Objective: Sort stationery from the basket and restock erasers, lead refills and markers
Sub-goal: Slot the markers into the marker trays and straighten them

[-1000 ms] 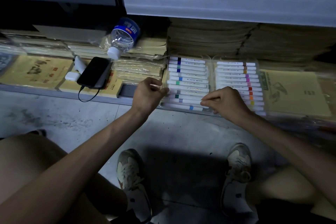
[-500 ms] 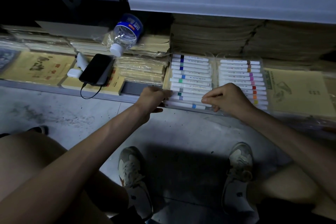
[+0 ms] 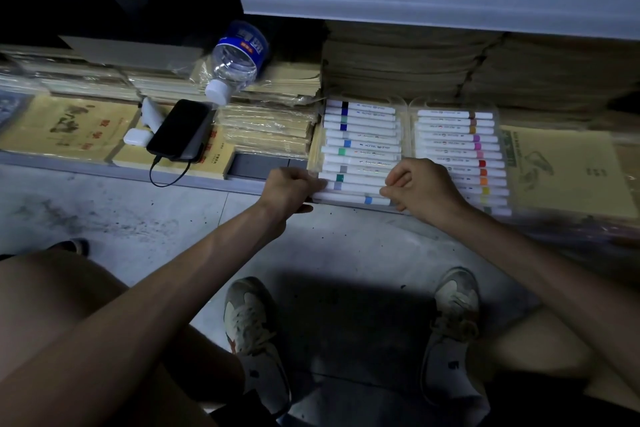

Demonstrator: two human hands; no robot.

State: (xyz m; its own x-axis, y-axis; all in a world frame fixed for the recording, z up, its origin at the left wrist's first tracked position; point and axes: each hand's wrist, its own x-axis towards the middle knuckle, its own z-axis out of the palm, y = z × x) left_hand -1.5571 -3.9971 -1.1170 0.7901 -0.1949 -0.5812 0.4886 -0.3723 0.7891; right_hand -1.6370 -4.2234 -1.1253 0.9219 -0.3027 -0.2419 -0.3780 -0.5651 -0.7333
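Two clear flat cases of white markers with coloured bands lie side by side on the bottom shelf. My left hand [image 3: 291, 189] grips the front left corner of the left marker case [image 3: 360, 149], fingers curled over its edge and thumb under it. My right hand [image 3: 420, 187] is curled at that case's front right corner, fingertips pinching its edge by the lowest markers. This hand hides the front left part of the right marker case [image 3: 460, 146]. No basket, erasers or lead refills are in view.
A water bottle [image 3: 237, 62] lies on stacked yellow booklets [image 3: 270, 128]. A black phone [image 3: 178, 130] with a cable and a white charger [image 3: 136, 137] rest to the left. An upper shelf edge [image 3: 415, 0] overhangs. My shoes [image 3: 256, 333] stand on the grey floor.
My left hand has dropped from beside the left case to its front left corner and taken hold of it. My right hand has stayed at the front right corner.
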